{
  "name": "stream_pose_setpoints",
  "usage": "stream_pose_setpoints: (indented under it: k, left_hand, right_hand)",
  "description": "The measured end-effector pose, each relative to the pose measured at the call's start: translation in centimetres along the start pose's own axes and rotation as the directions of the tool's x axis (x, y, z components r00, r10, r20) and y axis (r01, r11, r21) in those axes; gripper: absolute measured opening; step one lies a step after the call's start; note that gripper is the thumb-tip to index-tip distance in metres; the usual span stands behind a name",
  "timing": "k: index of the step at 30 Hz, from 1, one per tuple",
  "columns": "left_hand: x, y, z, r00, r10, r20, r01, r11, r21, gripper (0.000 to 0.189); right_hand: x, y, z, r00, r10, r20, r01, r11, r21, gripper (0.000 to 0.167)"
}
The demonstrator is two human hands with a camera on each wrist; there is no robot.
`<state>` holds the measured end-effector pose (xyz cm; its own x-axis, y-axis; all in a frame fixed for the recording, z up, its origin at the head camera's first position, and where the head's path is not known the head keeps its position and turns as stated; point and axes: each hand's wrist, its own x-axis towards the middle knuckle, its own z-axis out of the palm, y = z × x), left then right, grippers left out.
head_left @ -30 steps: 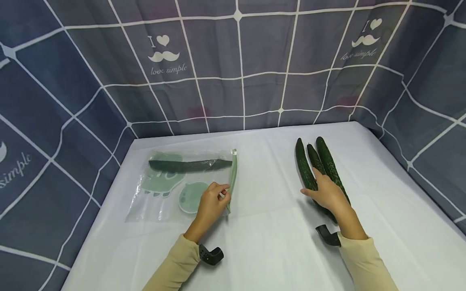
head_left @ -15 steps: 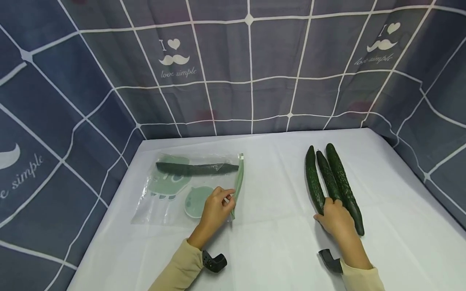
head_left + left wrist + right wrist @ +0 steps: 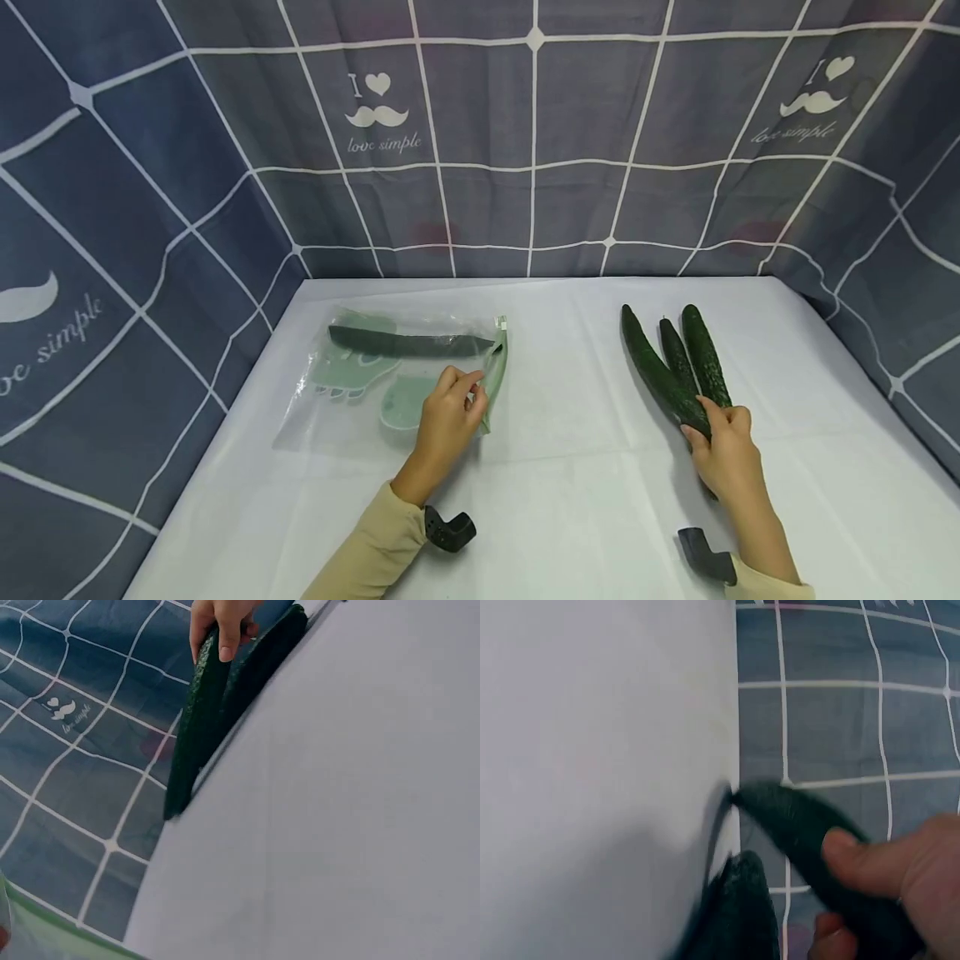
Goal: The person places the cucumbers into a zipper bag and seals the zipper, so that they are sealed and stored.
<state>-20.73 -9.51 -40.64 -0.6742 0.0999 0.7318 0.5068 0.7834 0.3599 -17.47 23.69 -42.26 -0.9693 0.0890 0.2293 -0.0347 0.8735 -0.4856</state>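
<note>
My left hand [image 3: 447, 417] pinches the green zip edge [image 3: 498, 367] of a clear plastic bag [image 3: 300, 425] lying flat on the left. The bag has pale green cartoon prints, and one dark cucumber [image 3: 412, 343] lies inside near its far side. On the right, my right hand [image 3: 726, 454] grips the near end of the leftmost cucumber [image 3: 652, 367], thumb on one side. In the right wrist view that cucumber [image 3: 795, 825] slants above another, its tip at the far left. Two more cucumbers, a middle one [image 3: 677, 354] and a right one [image 3: 705, 354], lie beside it, partly hidden by the hand.
A white cloth [image 3: 570, 500] covers the table. Dark checked fabric [image 3: 487, 200] with white lines stands round its back and sides. Black wrist-worn devices, left [image 3: 450, 531] and right [image 3: 705, 557], stick out by the sleeves.
My right hand slid down the cucumbers to the near end and took hold of the leftmost one, which now slants across the others. The left hand has drawn the bag's zip edge slightly up.
</note>
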Motion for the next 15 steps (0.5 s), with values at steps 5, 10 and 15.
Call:
stream_pose_setpoints:
  k: [5,10,15]
  left_hand:
    - [0.5,0.5,0.0,0.998,0.061,-0.028,-0.059,0.995,0.084,0.015]
    - [0.5,0.5,-0.2,0.998,0.053,-0.036,-0.049,0.995,0.087,0.015]
    - [0.9,0.7,-0.5,0.998,0.049,-0.03,-0.047,0.997,0.069,0.015]
  right_hand:
    - [-0.3,0.5,-0.4,0.99,-0.112,-0.087,0.119,0.989,0.091,0.049]
    - [-0.2,0.4,-0.9,0.986,-0.155,-0.067,0.166,0.961,0.223,0.048]
    - [-0.4,0.7,-1.2,0.985,-0.169,-0.04,0.173,0.948,0.268,0.047]
